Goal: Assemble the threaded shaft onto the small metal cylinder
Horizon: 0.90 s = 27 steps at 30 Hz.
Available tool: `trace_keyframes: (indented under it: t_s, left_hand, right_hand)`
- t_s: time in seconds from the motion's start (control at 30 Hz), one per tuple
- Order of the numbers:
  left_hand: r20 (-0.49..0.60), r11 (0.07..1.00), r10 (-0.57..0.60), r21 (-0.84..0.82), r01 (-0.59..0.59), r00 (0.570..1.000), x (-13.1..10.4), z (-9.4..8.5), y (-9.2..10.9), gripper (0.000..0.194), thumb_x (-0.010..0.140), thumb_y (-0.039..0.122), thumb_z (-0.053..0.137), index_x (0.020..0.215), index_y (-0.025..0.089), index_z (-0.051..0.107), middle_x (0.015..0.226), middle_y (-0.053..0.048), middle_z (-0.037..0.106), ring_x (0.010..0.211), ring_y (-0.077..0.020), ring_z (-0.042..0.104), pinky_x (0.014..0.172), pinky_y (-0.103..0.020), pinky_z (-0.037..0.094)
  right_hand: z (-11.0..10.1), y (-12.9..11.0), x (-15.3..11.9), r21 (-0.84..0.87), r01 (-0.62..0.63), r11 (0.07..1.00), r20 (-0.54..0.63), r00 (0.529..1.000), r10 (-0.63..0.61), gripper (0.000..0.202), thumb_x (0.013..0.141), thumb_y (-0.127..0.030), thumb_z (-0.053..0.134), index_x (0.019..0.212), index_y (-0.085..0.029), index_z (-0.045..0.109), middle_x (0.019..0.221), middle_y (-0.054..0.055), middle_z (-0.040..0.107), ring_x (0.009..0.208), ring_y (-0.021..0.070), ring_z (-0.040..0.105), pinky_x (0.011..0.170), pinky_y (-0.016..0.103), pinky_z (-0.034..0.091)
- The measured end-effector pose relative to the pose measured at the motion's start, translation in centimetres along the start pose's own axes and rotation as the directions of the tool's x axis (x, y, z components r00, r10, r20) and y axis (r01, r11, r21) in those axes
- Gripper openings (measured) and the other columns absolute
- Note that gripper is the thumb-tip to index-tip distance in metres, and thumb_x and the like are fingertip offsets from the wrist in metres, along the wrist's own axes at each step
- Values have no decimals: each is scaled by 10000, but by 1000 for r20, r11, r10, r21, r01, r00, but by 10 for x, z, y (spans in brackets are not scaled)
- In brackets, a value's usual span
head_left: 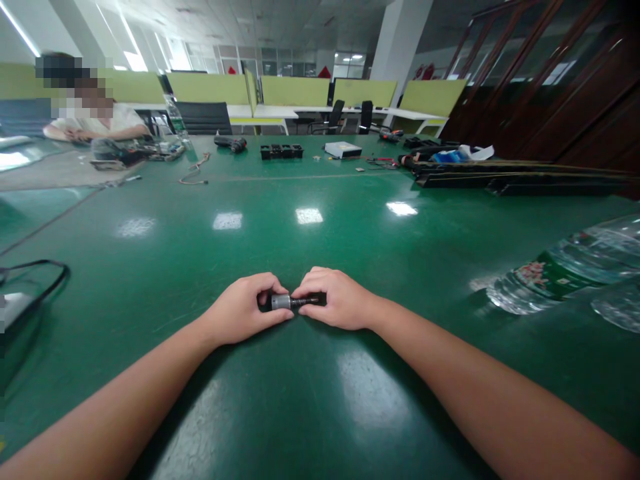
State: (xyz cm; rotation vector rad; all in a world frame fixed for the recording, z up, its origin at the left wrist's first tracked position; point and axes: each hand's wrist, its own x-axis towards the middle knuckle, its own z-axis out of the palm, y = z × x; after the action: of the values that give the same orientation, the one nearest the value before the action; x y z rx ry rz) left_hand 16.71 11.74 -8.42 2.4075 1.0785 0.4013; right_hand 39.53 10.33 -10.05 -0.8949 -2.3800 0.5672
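Observation:
My left hand (247,307) is closed on a small silver metal cylinder (281,303) that looks like a small motor, thumb below and fingers above. From its right end runs a thin dark shaft (303,302) that looks threaded or coiled. My right hand (337,299) pinches this shaft between thumb and fingers, close beside the left fingertips. The part lies level, just over or on the green table (310,253); which of the two I cannot tell. The cylinder's left end is partly hidden in my left hand.
Water bottles (560,273) lie or stand at the right. A black cable (50,267) is at the left edge. Far across sit a power drill (231,142), a black holder (281,152), a silver box (343,150) and long black bars (460,175). Another person (95,113) sits far left.

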Motion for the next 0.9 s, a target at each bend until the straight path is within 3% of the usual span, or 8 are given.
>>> trace_keyframes:
  t_s: [0.9]
  left_hand:
    - [1, 1000, 5, 2, -5, 1000, 0, 2, -1, 300, 793, 445, 678, 929, 179, 653, 774, -1, 601, 681, -148, 528, 615, -248, 376]
  right_hand:
    - [0, 2, -1, -39, -28, 999, -23, 999, 27, 121, 776, -197, 701, 889, -169, 735, 780, 33, 681, 762, 162, 569, 728, 289, 442]
